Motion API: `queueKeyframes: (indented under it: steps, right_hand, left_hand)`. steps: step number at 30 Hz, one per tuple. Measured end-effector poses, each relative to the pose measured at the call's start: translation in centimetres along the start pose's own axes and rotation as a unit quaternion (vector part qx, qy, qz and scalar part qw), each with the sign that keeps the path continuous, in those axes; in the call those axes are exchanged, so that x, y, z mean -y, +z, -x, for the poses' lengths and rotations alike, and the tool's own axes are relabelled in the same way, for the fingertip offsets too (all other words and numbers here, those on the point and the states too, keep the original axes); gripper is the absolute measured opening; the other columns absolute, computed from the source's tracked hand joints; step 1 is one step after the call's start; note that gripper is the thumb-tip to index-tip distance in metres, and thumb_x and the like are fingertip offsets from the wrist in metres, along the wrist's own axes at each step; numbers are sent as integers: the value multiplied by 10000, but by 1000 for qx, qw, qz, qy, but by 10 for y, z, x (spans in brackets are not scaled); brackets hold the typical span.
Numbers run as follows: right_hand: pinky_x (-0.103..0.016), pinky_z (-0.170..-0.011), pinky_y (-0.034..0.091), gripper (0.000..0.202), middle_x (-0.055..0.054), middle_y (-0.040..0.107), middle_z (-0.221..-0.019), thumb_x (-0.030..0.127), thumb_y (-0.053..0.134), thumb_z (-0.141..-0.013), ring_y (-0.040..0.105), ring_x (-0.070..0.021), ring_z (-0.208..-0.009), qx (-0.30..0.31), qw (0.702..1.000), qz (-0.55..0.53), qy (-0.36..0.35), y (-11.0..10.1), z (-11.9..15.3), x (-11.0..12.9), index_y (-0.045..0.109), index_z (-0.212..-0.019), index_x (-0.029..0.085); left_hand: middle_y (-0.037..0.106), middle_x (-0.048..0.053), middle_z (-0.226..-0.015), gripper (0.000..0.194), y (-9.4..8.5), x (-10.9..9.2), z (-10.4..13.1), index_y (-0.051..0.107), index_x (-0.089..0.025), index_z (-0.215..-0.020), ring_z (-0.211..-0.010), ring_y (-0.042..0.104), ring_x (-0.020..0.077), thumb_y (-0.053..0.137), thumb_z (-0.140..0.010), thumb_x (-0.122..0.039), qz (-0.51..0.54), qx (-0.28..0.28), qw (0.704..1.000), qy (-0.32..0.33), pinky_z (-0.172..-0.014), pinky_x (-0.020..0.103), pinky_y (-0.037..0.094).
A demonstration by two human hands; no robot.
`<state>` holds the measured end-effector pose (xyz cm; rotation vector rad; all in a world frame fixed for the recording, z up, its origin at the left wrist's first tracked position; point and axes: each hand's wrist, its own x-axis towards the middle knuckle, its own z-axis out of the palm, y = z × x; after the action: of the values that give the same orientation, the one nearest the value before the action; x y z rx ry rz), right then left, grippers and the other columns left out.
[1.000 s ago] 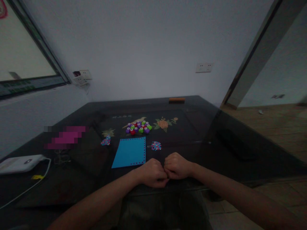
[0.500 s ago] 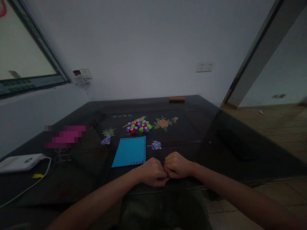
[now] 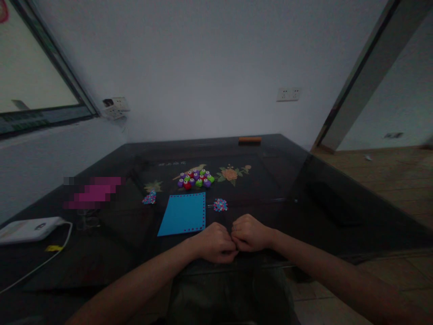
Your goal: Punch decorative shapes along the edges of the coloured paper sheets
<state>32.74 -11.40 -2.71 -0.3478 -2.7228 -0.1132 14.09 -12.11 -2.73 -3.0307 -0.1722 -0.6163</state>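
Note:
My left hand (image 3: 218,243) rests at the table's near edge, its fingers curled into a loose fist. Against it lies my right hand (image 3: 252,233), also closed, with the knuckles of both touching; no object shows in either. A blue sheet (image 3: 184,214), close to my left hand, has small dark dots along its top, right side and part of the bottom. Just beyond my hands sits a round pile of pink, white and blue bits (image 3: 220,205). A smaller pile of similar bits (image 3: 149,197) is left of the sheet. Several red, green and purple eye-like balls (image 3: 195,179) cluster behind it.
On the dark table (image 3: 270,180) an orange-brown bar (image 3: 250,141) lies at the back. At left are a blurred-out pink item (image 3: 96,192) and a white device (image 3: 30,230) with a cable. A dark flat object (image 3: 333,203) is at right.

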Motion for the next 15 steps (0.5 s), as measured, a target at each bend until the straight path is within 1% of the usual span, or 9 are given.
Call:
queueKeyframes:
  steps: [7, 15]
  right_hand:
    - [-274, -532, 302, 288, -12, 567, -543, 195, 402, -831, 476, -125, -520, 1, 1000, 2, -2, 1, 1, -1, 518, -567, 183]
    - [-275, -535, 299, 283, -13, 578, -552, 203, 415, -830, 485, -126, -524, 5, 1000, 2, -5, 0, 1, -1, 517, -567, 183]
  left_hand:
    - [648, -14, -522, 249, 1, 0, 1, 559, -195, -541, -459, 559, 116, 524, -786, -215, 3, -13, 1000, 2, -473, 298, 335]
    - [646, -5, -519, 259, 1, 1, 1, 554, -196, -540, -470, 575, 123, 519, -796, -213, -2, -4, 1000, 6, -472, 293, 339]
